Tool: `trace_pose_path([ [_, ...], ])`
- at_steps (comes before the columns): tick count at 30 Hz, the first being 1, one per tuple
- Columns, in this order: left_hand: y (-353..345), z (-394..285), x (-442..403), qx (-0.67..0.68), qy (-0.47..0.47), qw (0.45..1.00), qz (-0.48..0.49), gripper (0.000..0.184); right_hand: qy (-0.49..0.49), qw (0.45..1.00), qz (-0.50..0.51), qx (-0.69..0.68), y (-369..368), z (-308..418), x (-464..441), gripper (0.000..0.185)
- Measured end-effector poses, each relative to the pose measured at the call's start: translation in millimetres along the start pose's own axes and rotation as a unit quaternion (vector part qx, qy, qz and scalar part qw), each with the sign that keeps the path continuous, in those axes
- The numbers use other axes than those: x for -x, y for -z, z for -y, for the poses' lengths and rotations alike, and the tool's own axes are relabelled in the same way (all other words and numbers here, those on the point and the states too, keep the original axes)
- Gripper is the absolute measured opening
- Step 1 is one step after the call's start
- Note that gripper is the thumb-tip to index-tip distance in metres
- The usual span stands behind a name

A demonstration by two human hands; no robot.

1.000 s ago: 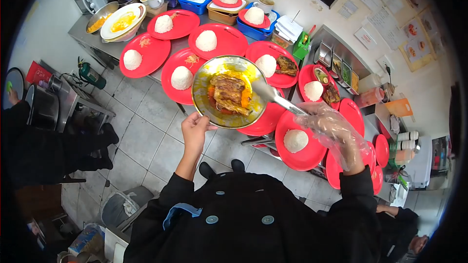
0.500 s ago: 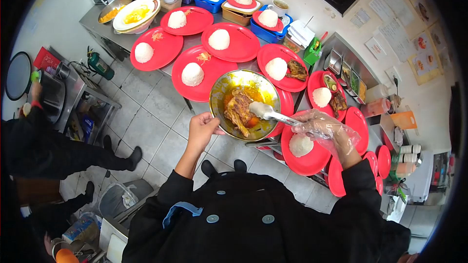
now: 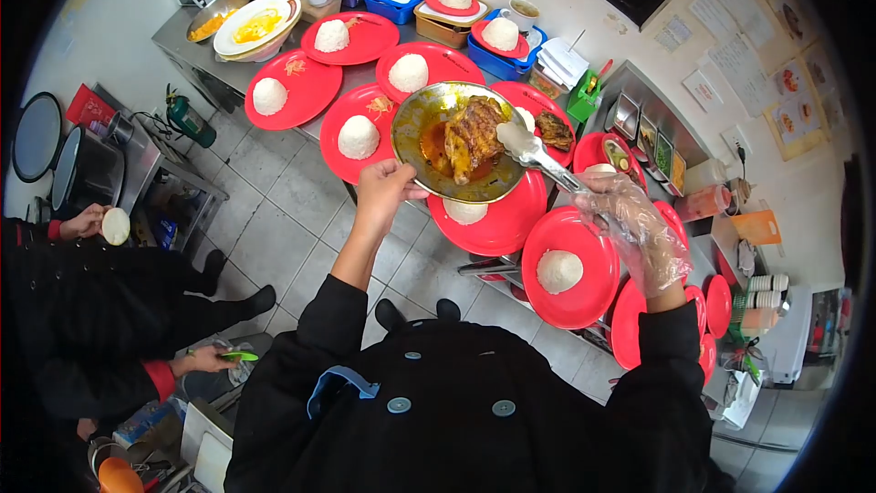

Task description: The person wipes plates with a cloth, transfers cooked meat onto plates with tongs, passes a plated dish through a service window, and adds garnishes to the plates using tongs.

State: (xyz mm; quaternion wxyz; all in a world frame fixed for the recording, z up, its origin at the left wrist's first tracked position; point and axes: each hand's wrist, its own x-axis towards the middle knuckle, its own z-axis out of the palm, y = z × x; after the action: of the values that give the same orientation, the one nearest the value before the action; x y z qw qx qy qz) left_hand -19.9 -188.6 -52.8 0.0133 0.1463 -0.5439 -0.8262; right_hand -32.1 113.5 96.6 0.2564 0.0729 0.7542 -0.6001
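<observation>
Holds a metal bowl [image 3: 412,132] by its near rim with the left hand [image 3: 387,190], narrowed to a pinch there. Grips tongs [image 3: 549,166] in the right hand [image 3: 630,226], wrapped around the handle inside a clear plastic glove [image 3: 666,260]. Brings the tong tips against the right side of a piece of chicken [image 3: 472,141] inside the bowl. Cannot tell whether clamped on the meat or only pressed against it.

Seems to be at the step of handling the meat in its sauce [image 3: 432,151]. Calls, by the look of it, for a firm bite with the tongs, a steady rim and care about drips over the red plate [image 3: 511,226] just below, bearing a mound of rice [image 3: 465,213] partly hidden behind the bowl.

Looks browned and glossy, with darker patches along wrinkled skin. Lies toward the right half of the bowl, broad end away, narrow end pointing back at the near rim. Shows orange-red liquid pooled at its left, and yellow smears up the metal wall.
</observation>
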Motion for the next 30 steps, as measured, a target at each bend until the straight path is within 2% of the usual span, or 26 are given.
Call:
trace_pose_path([
  [4, -3.3, 5.1, 3.0, 0.003, 0.009, 1.000, -0.002, 0.012, 0.074, 0.996, -0.055, 0.013, -0.8, -13.6, -3.3, 0.030],
  [7, -2.3, 11.1, 5.8, 0.011, 0.014, 1.000, -0.008, 0.012, 0.059, 0.998, -0.022, 0.023, 3.1, -8.8, 2.0, 0.030],
  [10, -1.5, 15.0, 4.8, 0.031, 0.008, 0.999, -0.019, 0.012, 0.050, 0.997, 0.016, -0.060, 5.9, -8.2, 2.9, 0.032],
  [12, 1.6, 15.1, 1.5, 0.047, -0.003, 0.999, -0.028, 0.012, 0.069, 0.996, -0.061, -0.016, -13.5, 5.7, 10.0, 0.031],
  [13, 3.9, 14.0, -1.8, 0.053, -0.013, 0.998, -0.043, 0.012, 0.070, 0.996, -0.059, -0.014, -13.2, 6.8, 3.6, 0.031],
  [16, 16.3, 12.3, -5.3, 0.058, -0.035, 0.995, -0.075, 0.011, 0.051, 0.999, 0.005, 0.015, -8.7, 11.9, -39.1, 0.032],
  [18, 26.7, 10.7, -4.6, 0.054, -0.048, 0.993, -0.093, 0.011, 0.013, 0.994, 0.039, 0.103, -2.1, 15.4, -71.0, 0.025],
  [20, 37.6, 12.4, 5.0, 0.028, -0.055, 0.989, -0.135, 0.012, 0.038, 0.993, 0.043, 0.105, -4.6, 13.9, -98.4, 0.023],
  [22, 48.9, 16.5, 16.5, 0.022, -0.052, 0.986, -0.154, 0.012, 0.030, 0.998, 0.004, 0.051, -11.0, 14.5, -124.7, 0.028],
  [28, 68.8, 27.7, 75.2, -0.022, -0.025, 0.976, -0.214, 0.012, 0.056, 0.994, 0.046, 0.088, -6.1, -20.7, -233.8, 0.024],
  [30, 68.4, 31.4, 97.8, -0.039, -0.011, 0.971, -0.236, 0.012, -0.029, 0.997, 0.042, 0.062, -8.8, -20.1, -251.8, 0.024],
])
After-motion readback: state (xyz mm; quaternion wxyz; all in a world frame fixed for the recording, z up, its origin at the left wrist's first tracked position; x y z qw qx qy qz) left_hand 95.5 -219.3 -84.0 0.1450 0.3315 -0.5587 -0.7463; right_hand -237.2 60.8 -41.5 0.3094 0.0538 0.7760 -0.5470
